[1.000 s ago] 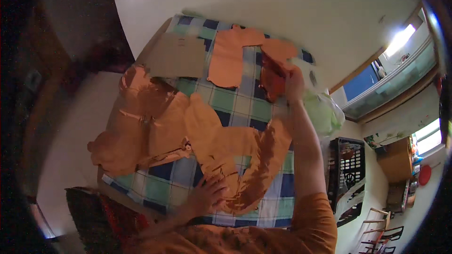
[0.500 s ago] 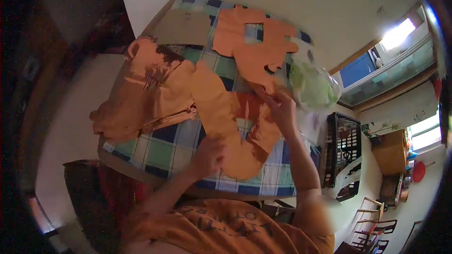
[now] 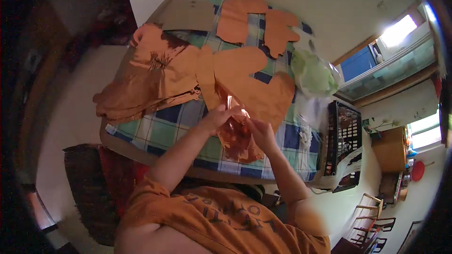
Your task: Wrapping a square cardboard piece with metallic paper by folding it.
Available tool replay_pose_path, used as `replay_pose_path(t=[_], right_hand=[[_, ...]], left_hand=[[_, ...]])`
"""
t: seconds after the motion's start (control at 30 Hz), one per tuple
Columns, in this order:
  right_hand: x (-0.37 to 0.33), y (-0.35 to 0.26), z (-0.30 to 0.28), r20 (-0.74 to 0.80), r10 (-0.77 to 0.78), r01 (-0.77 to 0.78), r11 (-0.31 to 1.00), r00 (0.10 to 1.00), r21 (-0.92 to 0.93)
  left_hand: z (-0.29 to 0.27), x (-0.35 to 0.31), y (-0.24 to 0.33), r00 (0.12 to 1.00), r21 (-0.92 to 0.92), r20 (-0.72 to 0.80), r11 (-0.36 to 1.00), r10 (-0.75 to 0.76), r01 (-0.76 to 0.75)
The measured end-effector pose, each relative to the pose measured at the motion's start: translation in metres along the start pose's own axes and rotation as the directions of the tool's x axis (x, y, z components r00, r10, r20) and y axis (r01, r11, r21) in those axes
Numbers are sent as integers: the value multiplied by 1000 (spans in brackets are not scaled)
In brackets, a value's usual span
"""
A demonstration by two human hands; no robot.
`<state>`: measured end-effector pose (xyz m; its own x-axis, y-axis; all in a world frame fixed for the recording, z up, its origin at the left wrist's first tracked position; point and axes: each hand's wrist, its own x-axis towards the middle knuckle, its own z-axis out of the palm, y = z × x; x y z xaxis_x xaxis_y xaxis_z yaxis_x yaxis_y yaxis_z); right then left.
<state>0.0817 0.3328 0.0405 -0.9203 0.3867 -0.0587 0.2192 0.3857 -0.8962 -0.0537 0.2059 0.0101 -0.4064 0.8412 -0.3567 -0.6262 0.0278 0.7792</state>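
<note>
In front of me lies an orange sheet (image 3: 270, 96) cut into rounded, mitten-like lobes. Its near part is turned up, showing a glossy red-orange face (image 3: 238, 143) with bright creases. My left hand (image 3: 220, 116) has its fingers closed on the left side of this glossy fold. At its right side, my right hand (image 3: 262, 134) is closed on the same sheet, close to the left hand; the fingertips are partly hidden. To the left rests a crumpled stack of similar orange sheets (image 3: 146, 77), dark-stained in places. Farther back, another orange cut piece (image 3: 233, 23) lies flat.
A blue, green and white checked cloth (image 3: 160, 143) covers the surface. A brown cardboard piece (image 3: 190, 15) lies at the far left. A pale green plastic bag (image 3: 313, 75) sits at the right, near a black openwork crate (image 3: 343, 136). White string (image 3: 305, 138) lies near the right edge.
My right hand has let go of the far piece and come nearer. My left hand has moved up beside it. Both now hold the sheet, its glossy side turned up between them.
</note>
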Motion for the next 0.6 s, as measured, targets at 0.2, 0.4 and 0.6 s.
replay_pose_path(t=[0.2,0.4,0.6], right_hand=[[49,-3,-46,-160,191,-147,957,968,251],[180,-70,-191,-121,-102,120,982,987,147],[308,-76,-302,305,-346,461,693,887,-555]], left_hand=[[13,6,13,943,201,-114,937,312,-285],[-27,50,-24,915,-69,-257,939,309,-337],[-9,38,-4,908,86,-260,945,328,-316]])
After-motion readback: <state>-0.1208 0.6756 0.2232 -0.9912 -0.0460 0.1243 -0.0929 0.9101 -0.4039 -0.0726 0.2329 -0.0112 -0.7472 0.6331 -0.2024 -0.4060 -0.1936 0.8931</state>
